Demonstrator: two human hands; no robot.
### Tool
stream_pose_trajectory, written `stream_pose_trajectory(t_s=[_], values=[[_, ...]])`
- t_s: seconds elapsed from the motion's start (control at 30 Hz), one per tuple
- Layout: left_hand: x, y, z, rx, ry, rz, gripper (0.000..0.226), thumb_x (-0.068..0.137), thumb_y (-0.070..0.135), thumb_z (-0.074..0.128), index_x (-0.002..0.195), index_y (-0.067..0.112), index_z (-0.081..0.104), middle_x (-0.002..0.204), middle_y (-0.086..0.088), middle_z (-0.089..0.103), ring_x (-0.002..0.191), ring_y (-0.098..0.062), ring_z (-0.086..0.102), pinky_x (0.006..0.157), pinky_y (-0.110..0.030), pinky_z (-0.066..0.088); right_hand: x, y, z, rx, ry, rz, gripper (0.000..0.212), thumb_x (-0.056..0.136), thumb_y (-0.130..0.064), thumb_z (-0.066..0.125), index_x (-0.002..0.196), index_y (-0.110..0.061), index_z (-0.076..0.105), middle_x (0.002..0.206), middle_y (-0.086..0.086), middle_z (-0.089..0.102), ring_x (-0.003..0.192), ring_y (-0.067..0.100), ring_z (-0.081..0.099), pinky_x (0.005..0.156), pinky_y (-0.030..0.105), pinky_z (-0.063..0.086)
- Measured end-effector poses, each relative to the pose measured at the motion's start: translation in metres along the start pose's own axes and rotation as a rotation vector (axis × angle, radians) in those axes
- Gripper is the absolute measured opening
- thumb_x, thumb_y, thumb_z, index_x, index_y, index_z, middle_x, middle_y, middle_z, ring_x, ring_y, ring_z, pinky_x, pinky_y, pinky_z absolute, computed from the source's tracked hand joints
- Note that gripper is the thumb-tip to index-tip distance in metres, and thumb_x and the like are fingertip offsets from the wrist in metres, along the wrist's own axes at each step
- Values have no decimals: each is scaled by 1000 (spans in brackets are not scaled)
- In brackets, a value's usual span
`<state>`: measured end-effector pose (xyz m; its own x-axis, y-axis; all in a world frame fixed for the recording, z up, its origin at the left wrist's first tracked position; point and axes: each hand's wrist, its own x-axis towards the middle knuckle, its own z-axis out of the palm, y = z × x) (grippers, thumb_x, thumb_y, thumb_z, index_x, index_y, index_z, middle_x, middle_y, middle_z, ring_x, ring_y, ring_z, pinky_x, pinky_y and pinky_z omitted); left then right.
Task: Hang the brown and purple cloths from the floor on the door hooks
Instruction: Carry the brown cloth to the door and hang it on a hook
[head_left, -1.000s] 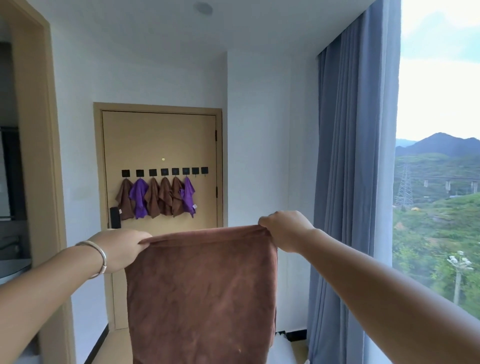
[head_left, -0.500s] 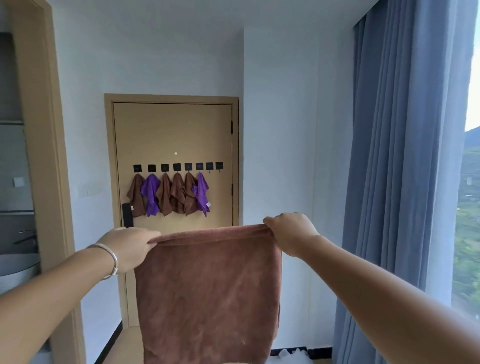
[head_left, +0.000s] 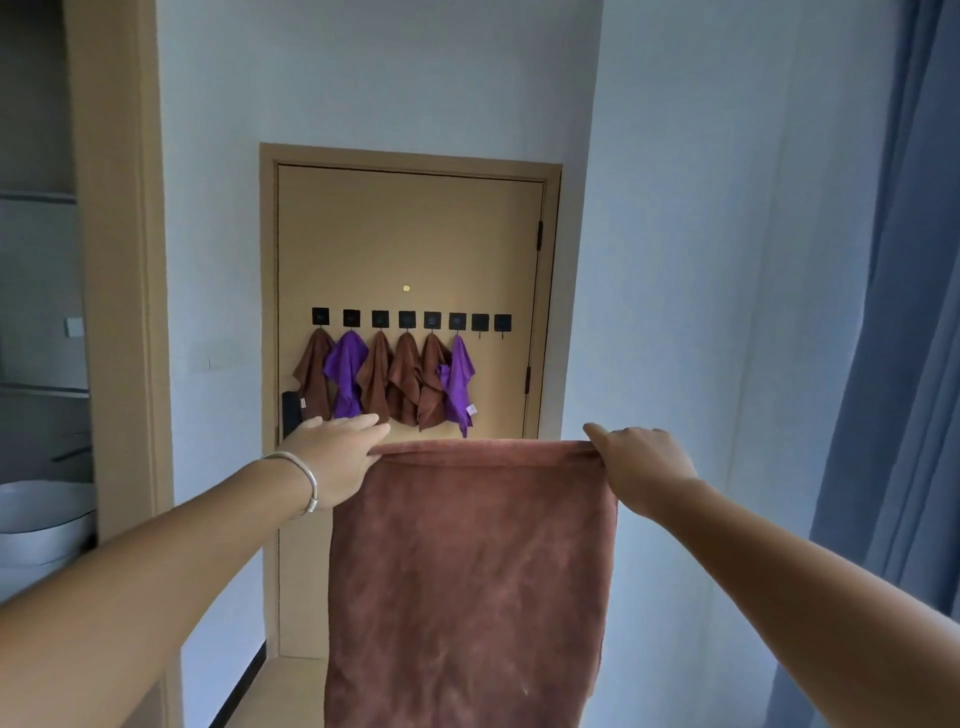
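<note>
A person holds a plush, fuzzy brown cloth spread out flat as a rectangle, the left hand pinching its top left corner with fingers stretched forward, the right hand curled tight round the top right corner. Beyond and above both grips, a smooth tan door carries a row of square black hooks. Four brown and two purple cloths hang bunched from six hooks, while the two rightmost hooks are bare; a small pale tag on one purple cloth is unreadable.
</note>
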<state>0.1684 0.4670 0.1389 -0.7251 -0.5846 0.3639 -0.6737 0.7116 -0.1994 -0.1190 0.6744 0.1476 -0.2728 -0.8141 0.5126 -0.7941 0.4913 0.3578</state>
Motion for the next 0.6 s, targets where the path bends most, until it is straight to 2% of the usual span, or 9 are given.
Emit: stream_pose_trajectory(t_s=[0.1, 0.23, 0.37, 0.6], values=[[37, -26, 22, -3, -24, -9, 46, 105, 31, 24, 151, 24, 25, 159, 6, 19, 143, -16, 26, 116, -40, 20, 42, -17, 27, -17, 11, 12, 41, 89, -6, 38, 125, -25, 40, 87, -4, 62, 71, 21, 50, 64, 29, 33], [83, -47, 49, 12, -20, -12, 43, 104, 28, 24, 147, 23, 28, 155, 5, 26, 140, -17, 29, 115, -44, 20, 85, -30, 60, -72, 32, 42, 41, 80, -1, 40, 115, -22, 43, 67, -6, 46, 66, 21, 45, 61, 30, 31], [130, -59, 74, 30, 16, -33, 47, 103, 27, 26, 150, 23, 20, 158, 6, 19, 144, -15, 21, 116, -48, 17, 130, -35, 96, -59, 78, 53, 44, 80, -2, 41, 119, -22, 43, 79, -4, 62, 77, 21, 57, 65, 30, 40], [223, -73, 115, 50, 19, -70, 50, 104, 29, 25, 153, 23, 14, 160, 5, 13, 147, -14, 14, 118, -51, 13, 222, -22, 160, -30, 138, 28, 33, 80, -1, 41, 106, -21, 41, 77, -4, 60, 76, 20, 57, 63, 29, 37]])
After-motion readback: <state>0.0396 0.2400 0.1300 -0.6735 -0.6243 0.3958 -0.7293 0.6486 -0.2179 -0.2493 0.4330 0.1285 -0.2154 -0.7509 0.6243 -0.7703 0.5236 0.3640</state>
